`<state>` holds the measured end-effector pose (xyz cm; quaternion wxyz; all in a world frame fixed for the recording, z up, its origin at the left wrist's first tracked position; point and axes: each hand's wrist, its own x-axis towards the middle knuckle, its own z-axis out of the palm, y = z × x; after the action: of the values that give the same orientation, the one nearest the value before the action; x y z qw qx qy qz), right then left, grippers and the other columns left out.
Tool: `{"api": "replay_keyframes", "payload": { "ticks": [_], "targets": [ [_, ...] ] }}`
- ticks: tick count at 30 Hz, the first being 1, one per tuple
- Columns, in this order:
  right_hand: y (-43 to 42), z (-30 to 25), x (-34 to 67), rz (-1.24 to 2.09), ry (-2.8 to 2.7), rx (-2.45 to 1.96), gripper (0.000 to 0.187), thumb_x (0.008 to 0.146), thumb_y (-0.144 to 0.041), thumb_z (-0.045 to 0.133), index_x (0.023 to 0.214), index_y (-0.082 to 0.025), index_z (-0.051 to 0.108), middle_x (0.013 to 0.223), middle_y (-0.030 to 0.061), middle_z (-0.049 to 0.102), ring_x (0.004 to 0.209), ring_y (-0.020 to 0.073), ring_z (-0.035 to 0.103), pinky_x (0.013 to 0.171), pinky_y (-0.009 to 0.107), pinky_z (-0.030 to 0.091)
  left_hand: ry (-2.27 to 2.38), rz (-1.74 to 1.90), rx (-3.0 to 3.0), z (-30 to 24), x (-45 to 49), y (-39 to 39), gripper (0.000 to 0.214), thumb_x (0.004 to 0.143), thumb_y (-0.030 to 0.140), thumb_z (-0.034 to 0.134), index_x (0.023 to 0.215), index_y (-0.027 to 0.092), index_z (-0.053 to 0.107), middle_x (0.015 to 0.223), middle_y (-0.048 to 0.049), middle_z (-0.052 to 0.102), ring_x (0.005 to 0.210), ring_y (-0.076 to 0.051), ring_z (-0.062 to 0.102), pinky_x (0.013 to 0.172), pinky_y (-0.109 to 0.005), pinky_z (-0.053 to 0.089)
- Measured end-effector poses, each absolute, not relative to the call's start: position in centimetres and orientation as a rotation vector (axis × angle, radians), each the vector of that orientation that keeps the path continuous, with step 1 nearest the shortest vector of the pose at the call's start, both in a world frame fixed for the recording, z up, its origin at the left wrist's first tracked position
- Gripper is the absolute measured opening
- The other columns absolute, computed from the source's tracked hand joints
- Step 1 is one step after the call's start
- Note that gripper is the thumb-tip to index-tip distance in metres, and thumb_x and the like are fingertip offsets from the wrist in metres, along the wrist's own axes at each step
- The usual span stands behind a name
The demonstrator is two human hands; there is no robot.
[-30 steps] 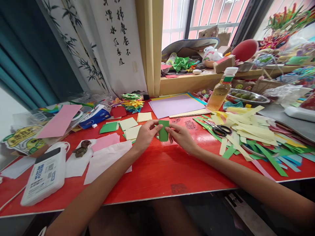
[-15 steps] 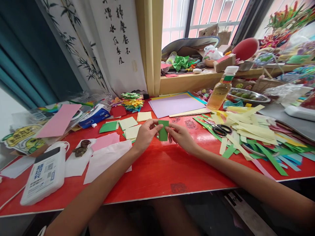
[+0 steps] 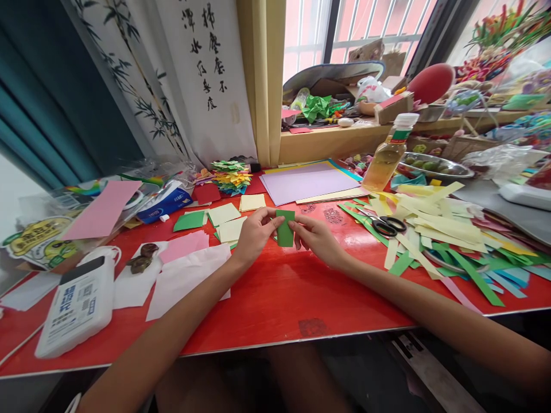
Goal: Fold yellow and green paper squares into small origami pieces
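A small upright rectangle of green paper (image 3: 285, 232) is held above the red table (image 3: 267, 310). My left hand (image 3: 257, 232) pinches its left edge between thumb and fingers. On the opposite edge, my right hand (image 3: 316, 236) grips it with thumb and forefinger, the other fingers curled behind. Whether the paper is folded I cannot tell. Just left of my left hand lie cream paper squares (image 3: 232, 229), and beyond them a green paper square (image 3: 189, 221). Pink paper (image 3: 187, 246) and white sheets (image 3: 185, 284) rest nearer my left forearm.
Black-handled scissors (image 3: 387, 225) lie beside a heap of paper strips (image 3: 447, 223) on the right. Behind stand a bottle of yellowish liquid (image 3: 387, 155) and a stack of large coloured sheets (image 3: 307, 182). A white plastic case (image 3: 77, 310) sits at left, folded paper pieces (image 3: 232, 178) at the back.
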<state>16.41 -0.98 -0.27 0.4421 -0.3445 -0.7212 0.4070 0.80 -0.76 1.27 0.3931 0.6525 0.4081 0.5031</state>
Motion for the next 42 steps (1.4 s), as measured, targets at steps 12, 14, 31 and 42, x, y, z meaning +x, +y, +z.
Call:
{"api": "replay_keyframes", "payload": {
  "ticks": [12, 14, 31, 42],
  "targets": [
    [-0.9, -0.3, 16.4, 0.99, -1.828, -0.909, 0.027, 0.088, -0.034, 0.04, 0.072, -0.016, 0.054, 0.052, -0.0027, 0.048, 0.048, 0.0084, 0.046, 0.048, 0.022, 0.033, 1.073, 1.266, 1.644, 1.5, 0.8, -0.9, 0.019, 0.074, 0.032, 0.059, 0.068, 0.015, 0.052, 0.06, 0.003, 0.05, 0.05, -0.007, 0.044, 0.048, -0.02, 0.039],
    [-0.9, -0.4, 16.5, 0.989, -1.835, -0.913, 0.027, 0.088, -0.034, 0.04, 0.074, -0.016, 0.054, 0.052, -0.0029, 0.048, 0.048, 0.0084, 0.045, 0.048, 0.022, 0.032, 1.08, 1.255, 1.655, 1.6, 0.7, -0.9, 0.019, 0.074, 0.031, 0.059, 0.067, 0.016, 0.052, 0.058, 0.0035, 0.048, 0.049, -0.007, 0.044, 0.048, -0.019, 0.038],
    [-0.7, 0.0, 16.7, 0.964, -1.748, -0.971, 0.032, 0.087, -0.036, 0.041, 0.063, -0.016, 0.049, 0.049, -0.0024, 0.047, 0.044, 0.0075, 0.044, 0.044, 0.022, 0.031, 1.089, 1.183, 1.685, 1.4, 0.7, -0.9, 0.02, 0.076, 0.036, 0.056, 0.073, 0.017, 0.055, 0.059, 0.0025, 0.05, 0.05, -0.009, 0.046, 0.052, -0.023, 0.039],
    [-0.3, 0.6, 17.2, 0.771, -1.832, -1.007, 0.021, 0.081, -0.035, 0.051, 0.076, -0.016, 0.058, 0.074, 0.0022, 0.06, 0.065, 0.0121, 0.05, 0.058, 0.025, 0.038, 1.144, 0.984, 1.792, 0.8, 0.5, -0.7, 0.024, 0.073, 0.039, 0.057, 0.065, 0.016, 0.055, 0.053, 0.0026, 0.049, 0.048, -0.008, 0.044, 0.05, -0.022, 0.034]
  ]
}}
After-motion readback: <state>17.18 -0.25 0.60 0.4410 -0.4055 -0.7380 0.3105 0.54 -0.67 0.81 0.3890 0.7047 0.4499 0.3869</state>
